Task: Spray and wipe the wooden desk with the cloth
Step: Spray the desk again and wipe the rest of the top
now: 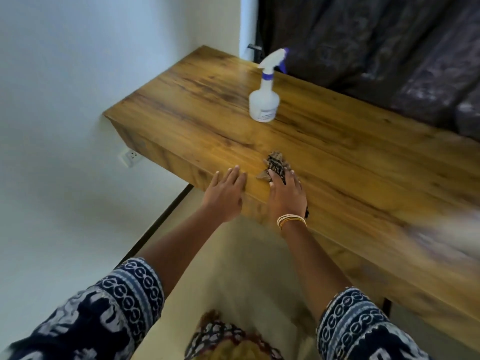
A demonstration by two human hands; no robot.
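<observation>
seen from above, a person leans over a wooden desk (324, 162) set against a white wall. the right hand (287, 196) lies flat on a patterned cloth (275, 163) near the desk's front edge, fingers straight and pressing it down rather than gripping; the cloth pokes out beyond the fingertips. the left hand (226, 193) rests just beside it at the edge, fingers straight and spread, holding nothing. a white spray bottle (265, 97) stands upright farther back, well apart from both hands. this looks like the wiping step; it would go best with even palm pressure and long overlapping strokes, steering around the bottle.
</observation>
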